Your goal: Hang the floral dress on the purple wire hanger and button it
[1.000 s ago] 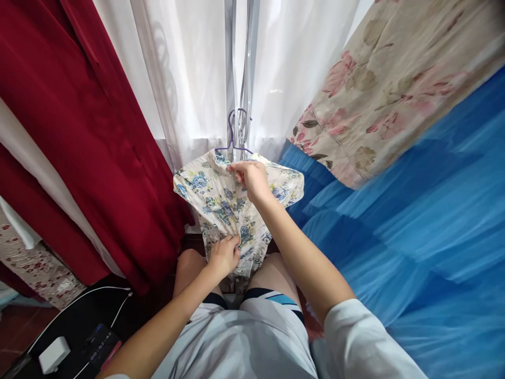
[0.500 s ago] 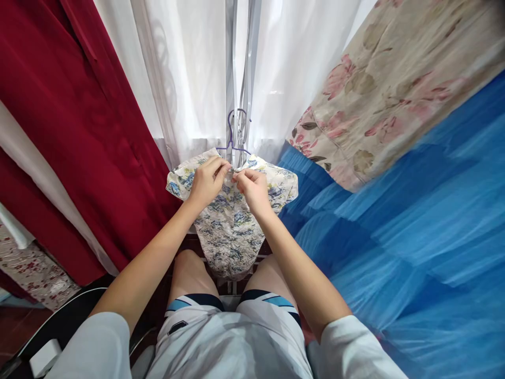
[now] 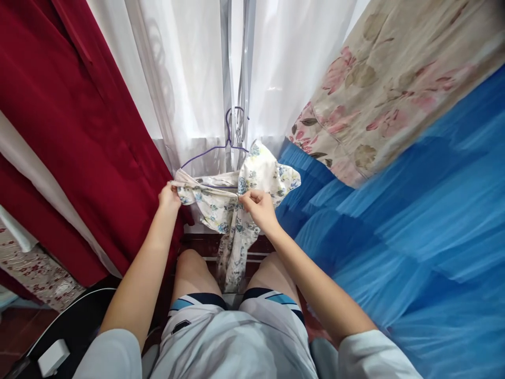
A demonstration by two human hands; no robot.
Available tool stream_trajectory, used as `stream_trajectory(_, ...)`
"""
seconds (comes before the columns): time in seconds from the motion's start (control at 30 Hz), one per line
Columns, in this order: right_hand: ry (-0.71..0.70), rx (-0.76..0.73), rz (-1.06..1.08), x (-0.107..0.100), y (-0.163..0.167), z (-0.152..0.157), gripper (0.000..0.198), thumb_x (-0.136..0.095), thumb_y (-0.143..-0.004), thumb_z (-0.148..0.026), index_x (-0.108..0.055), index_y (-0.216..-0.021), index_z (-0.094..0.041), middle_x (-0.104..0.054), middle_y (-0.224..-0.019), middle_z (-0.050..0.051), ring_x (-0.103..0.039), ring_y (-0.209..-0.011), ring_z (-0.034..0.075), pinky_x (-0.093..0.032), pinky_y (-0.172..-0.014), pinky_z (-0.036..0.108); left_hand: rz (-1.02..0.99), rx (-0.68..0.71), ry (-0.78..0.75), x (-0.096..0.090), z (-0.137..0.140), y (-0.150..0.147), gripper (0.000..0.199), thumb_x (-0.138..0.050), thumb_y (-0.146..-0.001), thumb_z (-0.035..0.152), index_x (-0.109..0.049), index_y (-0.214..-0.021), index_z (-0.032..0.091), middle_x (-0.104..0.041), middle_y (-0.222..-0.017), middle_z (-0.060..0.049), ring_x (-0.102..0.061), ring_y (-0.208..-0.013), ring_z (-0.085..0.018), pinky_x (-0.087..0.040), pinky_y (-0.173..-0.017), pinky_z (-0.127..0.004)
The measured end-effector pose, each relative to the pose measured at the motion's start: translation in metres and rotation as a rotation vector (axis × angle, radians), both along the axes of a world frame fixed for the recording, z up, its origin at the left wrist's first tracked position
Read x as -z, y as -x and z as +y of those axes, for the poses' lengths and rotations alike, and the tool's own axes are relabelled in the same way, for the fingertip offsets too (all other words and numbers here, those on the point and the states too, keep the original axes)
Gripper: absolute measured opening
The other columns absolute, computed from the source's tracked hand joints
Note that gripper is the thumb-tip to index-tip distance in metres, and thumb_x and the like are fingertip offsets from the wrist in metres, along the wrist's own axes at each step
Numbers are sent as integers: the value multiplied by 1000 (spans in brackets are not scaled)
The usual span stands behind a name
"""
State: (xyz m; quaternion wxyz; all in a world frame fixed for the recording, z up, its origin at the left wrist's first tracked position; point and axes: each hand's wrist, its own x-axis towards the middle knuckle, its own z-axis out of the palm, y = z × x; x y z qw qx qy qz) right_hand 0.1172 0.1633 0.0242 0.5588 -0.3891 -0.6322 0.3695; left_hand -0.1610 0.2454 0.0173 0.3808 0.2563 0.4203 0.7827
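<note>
A white blouse with blue and yellow flowers hangs partly on a purple hanger in front of me. Its left side is pulled down off the hanger's left arm, which shows bare along most of its length. At the blouse's left sleeve end, my left hand is closed on the cloth. My right hand pinches the front edge near the middle of the blouse. The right shoulder still covers the hanger's right arm. Below my hands the lower part of the blouse hangs bunched and narrow.
White sheer curtains with grey straps are behind the hanger. A dark red curtain hangs at left; floral cloth and blue tulle are at right. A black round object with a white box stands lower left.
My left hand has moved left and down from the collar to the sleeve, drawing the blouse's left side off the hanger. My right hand has shifted slightly down and right. The blouse now hangs bunched.
</note>
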Motion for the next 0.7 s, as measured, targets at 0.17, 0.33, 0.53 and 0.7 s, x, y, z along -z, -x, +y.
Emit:
stream_trajectory(0.17, 121, 232, 29, 38, -41, 4, 25, -49, -79, -35, -57, -62, -18, -49, -53, -2, -42, -50, 12, -33, -49, 25, 77, 232, 168, 59, -34, -51, 26, -60, -89, 25, -51, -67, 16, -51, -57, 0, -57, -56, -14, -51, -63, -31)
stream_trajectory(0.33, 244, 199, -153, 85, -91, -12, 31, -54, -77, -38, -56, -52, -18, -50, -47, 0, -41, -47, 13, -33, -47, 26, 244, 310, 11, 56, -66, -97, 27, -69, -83, 40, -61, -75, 15, -57, -68, 0, -57, -66, -13, -49, -69, -26)
stream_trajectory(0.53, 241, -115, -378, 79, -82, -47, 38, -81, -62, -36, -75, -94, -16, -73, -92, 8, -62, -81, 24, -50, -77, 36, 723, 415, -327, 16, -114, -149, 24, -54, -95, 39, -62, -86, 18, -57, -74, 0, -55, -71, -13, -44, -68, -24)
stream_trajectory(0.7, 176, -502, -57, 38, -39, -69, 33, -64, -87, -47, -67, -104, -18, -69, -91, 4, -61, -82, 20, -50, -80, 35, 857, 461, -423, -5, -131, -169, 25, -54, -95, 40, -63, -88, 18, -60, -92, -5, -57, -89, -17, -45, -83, -27)
